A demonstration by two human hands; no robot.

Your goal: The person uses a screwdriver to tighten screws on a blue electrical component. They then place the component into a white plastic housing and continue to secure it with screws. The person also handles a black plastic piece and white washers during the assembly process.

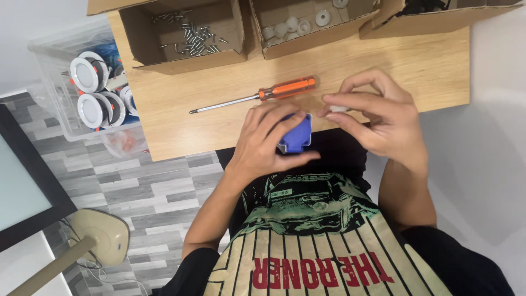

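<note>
Three open brown cardboard boxes [183, 33] [307, 24] [438, 16] line the far edge of your bench [383, 66]; a clear plastic bin [55, 82] stands at its left, beside a dark-framed pale screen [22, 181].

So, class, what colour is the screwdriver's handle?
Translucent orange, on the screwdriver lying on the wooden table; head view.

A wooden desk [383, 66] is seen. A screwdriver [257, 96] is laid flat on it, just beyond the left grip [268, 140]. Three open cardboard boxes are set farther beyond: screws [189, 38], white parts [298, 24], and a third box [433, 16].
</note>
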